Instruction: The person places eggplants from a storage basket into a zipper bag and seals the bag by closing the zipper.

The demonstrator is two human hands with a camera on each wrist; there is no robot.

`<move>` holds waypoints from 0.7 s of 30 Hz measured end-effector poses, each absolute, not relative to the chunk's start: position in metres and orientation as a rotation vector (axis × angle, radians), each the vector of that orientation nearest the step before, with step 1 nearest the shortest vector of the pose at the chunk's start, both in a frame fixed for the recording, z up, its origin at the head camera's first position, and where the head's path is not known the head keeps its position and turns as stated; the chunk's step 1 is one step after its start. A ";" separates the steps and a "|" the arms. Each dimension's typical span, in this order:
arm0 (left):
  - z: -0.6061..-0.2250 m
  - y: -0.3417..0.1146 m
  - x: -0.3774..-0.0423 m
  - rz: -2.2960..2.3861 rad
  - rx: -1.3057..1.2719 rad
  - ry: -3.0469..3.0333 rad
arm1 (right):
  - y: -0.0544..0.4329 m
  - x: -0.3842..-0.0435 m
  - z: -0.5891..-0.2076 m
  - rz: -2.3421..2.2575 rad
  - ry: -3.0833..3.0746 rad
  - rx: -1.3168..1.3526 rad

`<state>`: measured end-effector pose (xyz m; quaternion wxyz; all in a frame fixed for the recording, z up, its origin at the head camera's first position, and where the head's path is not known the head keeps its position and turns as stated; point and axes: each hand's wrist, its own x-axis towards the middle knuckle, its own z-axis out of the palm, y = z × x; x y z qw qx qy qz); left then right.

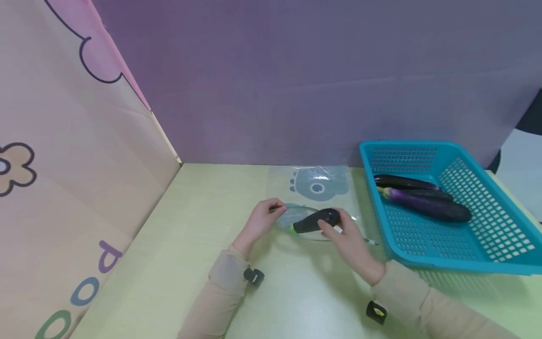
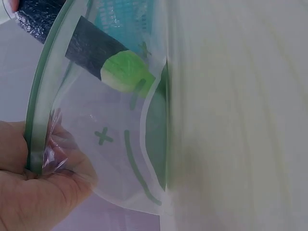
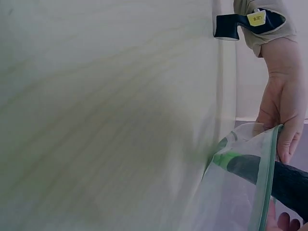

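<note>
Head view first: the eggplant point(image 1: 311, 223) is a stubby, really dark one, nearly black, fat and shiny at one end and bright green at the tip. It's up in the mouth of a clear bag point(image 1: 317, 181) with a blue-grey cartoon print, green end pointing left. The right hand point(image 1: 351, 242) has its fingers curled around the fat end, thumb on the near side. The left hand point(image 1: 260, 221) has its fingers pinched together on the bag's edge. Rest of the bag lies back on the pale surface point(image 1: 207, 226), and off to the right there's a blue basket point(image 1: 423, 263) with more eggplants point(image 1: 427, 205) in it, long and glossy.

Left wrist view: you can see the green cap through the plastic, so that end is inside, while the dark body runs back out past the green strip point(image 2: 36, 89) along the opening. The left thumb and fingers are squeezed tight on that strip, no gap.

Right wrist view: same deal from the other side, tip in, dark part out. Only bits of the right fingers show down in the corner, so can't tell how firm the grip is from there.
</note>
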<state>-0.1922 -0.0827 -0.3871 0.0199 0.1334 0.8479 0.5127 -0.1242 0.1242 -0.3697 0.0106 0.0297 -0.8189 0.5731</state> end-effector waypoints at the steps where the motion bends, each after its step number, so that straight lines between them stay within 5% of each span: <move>1: -0.387 -0.083 -0.192 1.589 0.413 2.631 | 0.124 -0.124 -0.369 1.750 -2.570 0.102; 21: -0.388 -0.083 -0.192 1.580 0.432 2.647 | 0.123 -0.124 -0.357 0.633 -2.863 0.654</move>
